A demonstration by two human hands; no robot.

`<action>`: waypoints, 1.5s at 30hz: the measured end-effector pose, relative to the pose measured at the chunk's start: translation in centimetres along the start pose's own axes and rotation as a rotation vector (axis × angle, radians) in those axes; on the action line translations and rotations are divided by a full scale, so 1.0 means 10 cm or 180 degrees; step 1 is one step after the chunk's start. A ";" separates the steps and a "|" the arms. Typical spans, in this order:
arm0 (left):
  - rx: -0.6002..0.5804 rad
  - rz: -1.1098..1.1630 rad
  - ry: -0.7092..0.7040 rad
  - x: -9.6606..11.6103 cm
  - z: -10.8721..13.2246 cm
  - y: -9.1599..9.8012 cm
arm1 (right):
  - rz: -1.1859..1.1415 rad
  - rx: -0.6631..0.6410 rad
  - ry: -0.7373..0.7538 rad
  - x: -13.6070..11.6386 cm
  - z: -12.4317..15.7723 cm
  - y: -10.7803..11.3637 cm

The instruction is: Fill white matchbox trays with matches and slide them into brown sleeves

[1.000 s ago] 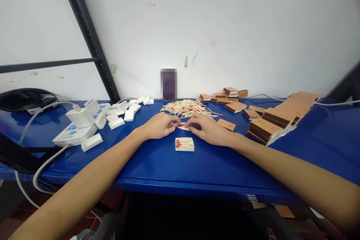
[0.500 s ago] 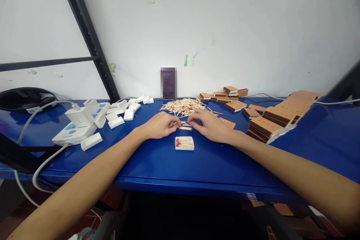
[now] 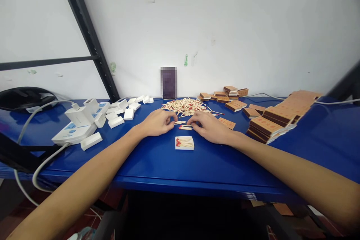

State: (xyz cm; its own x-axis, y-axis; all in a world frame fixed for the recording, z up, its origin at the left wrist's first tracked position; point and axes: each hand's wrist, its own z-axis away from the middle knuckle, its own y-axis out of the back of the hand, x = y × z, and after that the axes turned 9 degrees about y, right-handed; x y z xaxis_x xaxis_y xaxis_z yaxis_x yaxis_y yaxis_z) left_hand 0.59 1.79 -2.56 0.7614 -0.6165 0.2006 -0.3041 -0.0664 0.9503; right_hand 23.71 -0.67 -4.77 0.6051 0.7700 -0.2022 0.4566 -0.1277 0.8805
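Near the middle of the blue table, a few loose matches [image 3: 185, 128] lie between my two hands, with red heads toward the left. My left hand [image 3: 157, 122] has its thumb and fingers curled together at the left end of some thin matches [image 3: 180, 122]. From the other side my right hand [image 3: 209, 126] pinches at the right ends of these matches; its fingertips partly hide them. Just in front sits a white matchbox tray [image 3: 185, 148], partly filled with matches. Behind my hands spreads a large heap of matches [image 3: 187, 107].
White empty trays [image 3: 116, 122] lie scattered at the left beside a white power strip [image 3: 74, 135] with plugs and cables. Brown matchbox sleeves [image 3: 267, 125] are stacked at the right, and one lone sleeve [image 3: 227, 123] lies by my right hand. A blurred dark upright panel [image 3: 168, 83] leans on the wall.
My left hand has drawn back slightly left and away, uncovering more of the loose matches. My right hand has hardly moved. The tray stays where it was.
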 end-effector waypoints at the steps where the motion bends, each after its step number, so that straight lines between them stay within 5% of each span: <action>1: -0.0011 -0.0019 0.0019 -0.01 0.00 0.00 | -0.0018 0.0017 0.0028 -0.01 0.00 0.00; 10: 0.0002 -0.0038 0.0133 -0.01 0.00 0.02 | -0.0170 0.0048 0.0060 -0.05 0.00 0.01; 25: -0.0188 0.0454 0.0095 -0.20 -0.03 0.01 | -0.0333 -0.0482 -0.0137 -0.08 0.01 0.06; 45: -0.0327 0.0625 0.0104 -0.19 -0.02 0.04 | -0.0304 -0.0402 -0.0004 -0.06 0.03 0.05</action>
State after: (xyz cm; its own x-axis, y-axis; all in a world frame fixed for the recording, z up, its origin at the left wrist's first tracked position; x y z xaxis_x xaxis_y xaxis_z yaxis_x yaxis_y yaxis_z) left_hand -0.80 3.09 -2.54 0.7120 -0.5838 0.3901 -0.3896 0.1337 0.9112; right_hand 23.71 -1.38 -4.32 0.5638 0.7741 -0.2880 0.4265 0.0257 0.9041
